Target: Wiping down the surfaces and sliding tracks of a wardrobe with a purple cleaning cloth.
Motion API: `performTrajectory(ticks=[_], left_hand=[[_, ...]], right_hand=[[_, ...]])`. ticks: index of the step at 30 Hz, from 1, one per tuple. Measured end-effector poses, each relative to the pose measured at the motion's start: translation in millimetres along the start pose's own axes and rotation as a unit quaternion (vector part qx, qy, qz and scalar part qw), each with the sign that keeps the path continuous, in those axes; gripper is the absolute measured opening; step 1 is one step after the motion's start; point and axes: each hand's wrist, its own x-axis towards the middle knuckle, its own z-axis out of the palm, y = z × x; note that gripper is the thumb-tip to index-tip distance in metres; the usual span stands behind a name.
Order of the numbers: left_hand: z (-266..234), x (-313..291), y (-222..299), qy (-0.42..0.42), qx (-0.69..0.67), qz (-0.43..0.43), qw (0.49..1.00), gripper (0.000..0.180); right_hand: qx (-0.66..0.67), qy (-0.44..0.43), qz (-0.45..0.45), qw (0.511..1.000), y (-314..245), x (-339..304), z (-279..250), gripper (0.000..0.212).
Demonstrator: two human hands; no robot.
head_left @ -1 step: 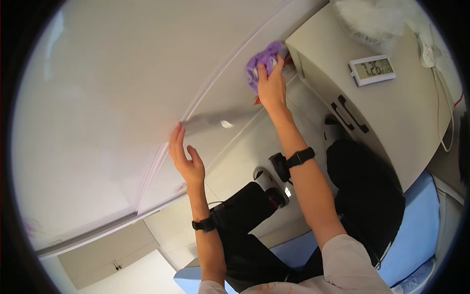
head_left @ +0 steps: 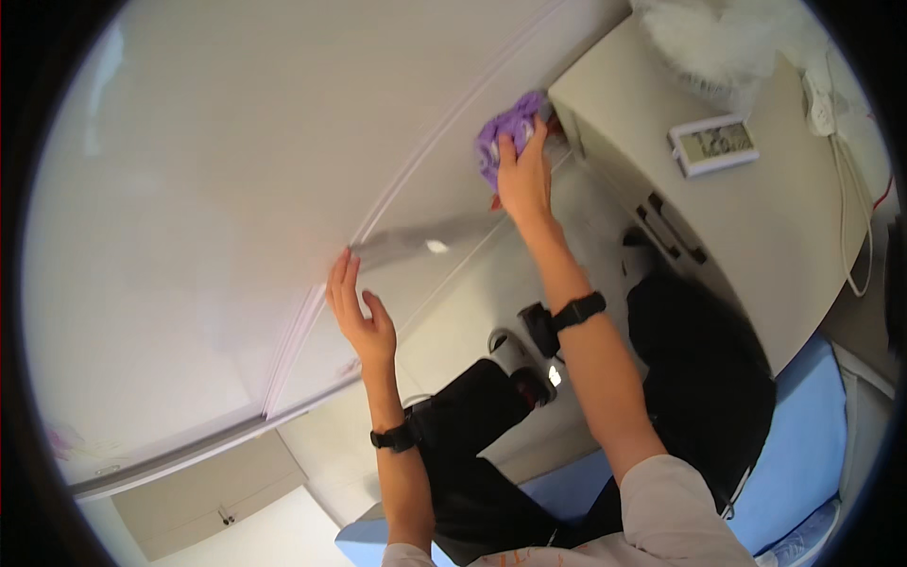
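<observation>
My right hand (head_left: 525, 185) is closed around a bunched purple cloth (head_left: 506, 132). The cloth lies against a large glossy white panel (head_left: 217, 170), close to the corner of a cabinet. Part of the cloth is hidden behind my fingers. My left hand (head_left: 364, 317) holds nothing; its fingers stretch upward and the thumb stands apart. Its fingertips are at the panel, beside a raised seam that runs across it. Whether they press on it, I cannot tell.
At the right stands a pale cabinet (head_left: 775, 227) with dark handles (head_left: 673, 227). On its top are a white digital clock (head_left: 713, 145), a fluffy white thing (head_left: 709, 38) and a power strip (head_left: 818, 102) with a cable. Blue bedding (head_left: 794, 463) lies under my legs.
My right hand and the cloth sit slightly lower in the picture, and the cabinet has shifted a little to the left. My left hand has barely moved.
</observation>
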Motion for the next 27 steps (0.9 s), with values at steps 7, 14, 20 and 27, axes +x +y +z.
performTrajectory(ticks=[7, 14, 20, 27], left_hand=[[21, 7, 0, 0.086, 0.076, -0.031, 0.993, 0.039], [20, -9, -20, 0.085, 0.074, 0.048, 0.992, 0.032], [31, -12, -23, 0.086, 0.043, 0.029, 0.995, 0.039], [30, -12, -26, 0.089, 0.075, 0.027, 0.993, 0.043]], right_hand=[[-0.132, 0.054, -0.122, 0.982, -23, 12, 0, 0.072], [-0.121, 0.125, -0.136, 0.975, 82, 24, 18, 0.068], [-0.099, 0.162, -0.031, 0.981, 238, 56, 21, 0.061], [-0.033, 0.114, 0.025, 0.993, 308, 65, 20, 0.047]])
